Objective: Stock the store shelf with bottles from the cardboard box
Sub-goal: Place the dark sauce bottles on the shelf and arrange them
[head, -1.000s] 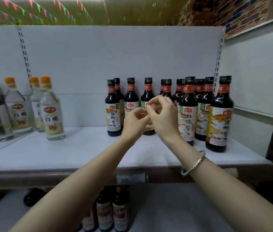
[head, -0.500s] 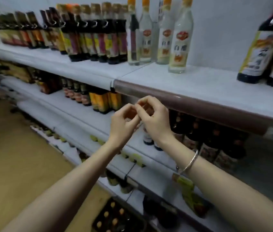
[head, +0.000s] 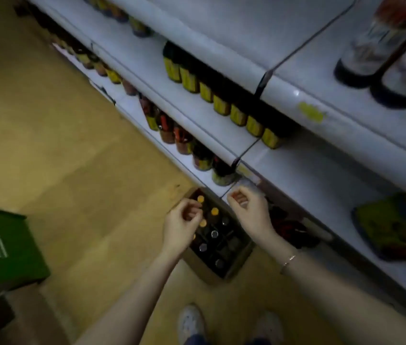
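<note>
Head view, dim: cardboard box [head: 218,247] of capped bottles [head: 214,234] on floor against shelf [head: 304,175], within reach. Left hand [head: 180,226], right hand [head: 249,211] above it, loosely curled, apparently holding nothing, poised for 1 bottle.

The cardboard box [head: 218,245] stands on open floor [head: 72,150], its top uncovered, bottle caps [head: 214,234] packed closely inside. The shelf edge [head: 259,185] overhangs just beside it; a green crate [head: 2,247] sits well apart.

Matt cardboard box [head: 232,268], glossy white shelf [head: 304,95], smooth tan floor [head: 60,150].
</note>
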Available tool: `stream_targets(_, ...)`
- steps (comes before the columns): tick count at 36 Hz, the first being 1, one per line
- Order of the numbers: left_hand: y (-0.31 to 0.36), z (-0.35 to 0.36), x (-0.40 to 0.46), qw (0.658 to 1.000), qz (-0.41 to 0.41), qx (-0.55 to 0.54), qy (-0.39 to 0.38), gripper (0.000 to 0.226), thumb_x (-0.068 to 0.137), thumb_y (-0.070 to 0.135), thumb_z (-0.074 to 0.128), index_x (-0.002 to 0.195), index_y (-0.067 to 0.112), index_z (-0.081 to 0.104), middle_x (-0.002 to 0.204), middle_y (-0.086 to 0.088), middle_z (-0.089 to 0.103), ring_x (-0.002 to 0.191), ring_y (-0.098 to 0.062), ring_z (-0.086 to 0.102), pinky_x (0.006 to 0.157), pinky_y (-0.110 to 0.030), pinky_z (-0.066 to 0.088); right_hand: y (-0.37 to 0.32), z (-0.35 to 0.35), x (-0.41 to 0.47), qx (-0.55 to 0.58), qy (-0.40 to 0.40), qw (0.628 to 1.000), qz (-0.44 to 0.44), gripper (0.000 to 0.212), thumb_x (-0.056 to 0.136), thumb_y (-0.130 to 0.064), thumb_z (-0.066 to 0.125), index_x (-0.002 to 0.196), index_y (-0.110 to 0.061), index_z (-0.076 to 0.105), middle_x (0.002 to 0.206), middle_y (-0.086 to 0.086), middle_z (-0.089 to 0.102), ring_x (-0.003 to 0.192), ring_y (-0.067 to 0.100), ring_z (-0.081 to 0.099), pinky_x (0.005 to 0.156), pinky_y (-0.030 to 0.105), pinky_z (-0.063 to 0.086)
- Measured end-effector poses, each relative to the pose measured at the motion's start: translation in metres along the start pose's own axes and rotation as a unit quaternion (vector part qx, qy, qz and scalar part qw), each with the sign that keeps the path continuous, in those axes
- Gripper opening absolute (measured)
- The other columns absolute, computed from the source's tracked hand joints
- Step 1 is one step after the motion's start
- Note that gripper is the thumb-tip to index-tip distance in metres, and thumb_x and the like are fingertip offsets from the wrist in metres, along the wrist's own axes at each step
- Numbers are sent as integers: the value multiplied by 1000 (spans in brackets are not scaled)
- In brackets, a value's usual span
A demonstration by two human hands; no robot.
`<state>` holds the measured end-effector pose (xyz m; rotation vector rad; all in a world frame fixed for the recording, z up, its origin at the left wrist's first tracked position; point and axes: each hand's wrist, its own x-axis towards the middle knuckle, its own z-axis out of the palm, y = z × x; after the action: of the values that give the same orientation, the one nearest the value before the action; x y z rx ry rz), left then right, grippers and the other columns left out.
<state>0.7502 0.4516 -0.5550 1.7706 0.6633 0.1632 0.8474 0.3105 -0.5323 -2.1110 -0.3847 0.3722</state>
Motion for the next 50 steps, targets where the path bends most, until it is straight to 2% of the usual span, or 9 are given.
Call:
stream_targets(5,-109,33,2,999,-47,12,-23,20,84,0,62,88,20,64,76,1,61,70,-8,55,65,-16,44,111,62,4,-66,-70,992,85,3,88,-11,62,86,-9,62,80,5,63,77,18,60,70,27,49)
stream_targets(11,-186,58,21,997,-79,-5,-19,19,87,0,60,95,16,63,82,3,60,69,0,52,64,-10,43,208,124,15,-139,-146,973,112,17,85,-10,65,102,-12,63,95,0,62,80,11,55,63,12,39)
stream_targets(17,-246,78,44,996,-89,-11,-29,19,87,0,58,100,12,62,85,4,60,75,-4,55,68,-16,45,274,177,30,-200,-207,950,122,43,83,-11,67,124,-14,55,129,9,53,117,29,52,95,38,46)
stream_targets(27,-292,93,62,995,-87,13,-50,21,87,2,60,105,13,60,90,2,62,84,-11,61,79,-26,54,322,230,44,-268,-185,944,54,23,84,-3,61,105,-10,56,109,13,57,100,33,59,84,36,47)
stream_targets(34,-278,97,62,993,-88,51,-61,25,86,3,62,106,17,59,94,3,60,88,-11,59,79,-27,53,296,204,42,-312,-171,934,28,23,90,-25,60,105,-9,51,102,15,63,93,33,62,76,42,53)
stream_targets(38,-251,96,60,990,-82,93,-67,32,83,3,65,110,18,58,101,3,58,92,-11,57,82,-28,52,256,174,45,-331,-155,930,-39,28,92,-33,57,99,-7,51,93,16,63,84,31,64,63,31,48)
stream_targets(42,-208,91,57,982,-64,151,-97,53,78,5,71,126,19,51,119,6,49,106,-7,48,88,-16,38,196,132,46,-342,-124,924,-115,29,84,-32,68,80,-9,51,67,13,63,59,29,63,45,21,29)
stream_targets(45,-172,84,54,976,-46,168,-131,71,70,8,77,133,22,46,131,2,48,121,-14,44,99,-23,35,144,102,43,-371,-82,908,-175,34,71,-34,77,67,-10,54,47,6,56,38,26,56,38,21,31)
stream_targets(50,-100,64,49,984,-32,113,-137,67,60,14,85,114,31,50,111,12,58,105,-12,55,86,-25,44,53,53,45,-329,-19,913,-241,32,68,-37,66,58,-14,45,41,1,44,34,21,46,45,20,18)
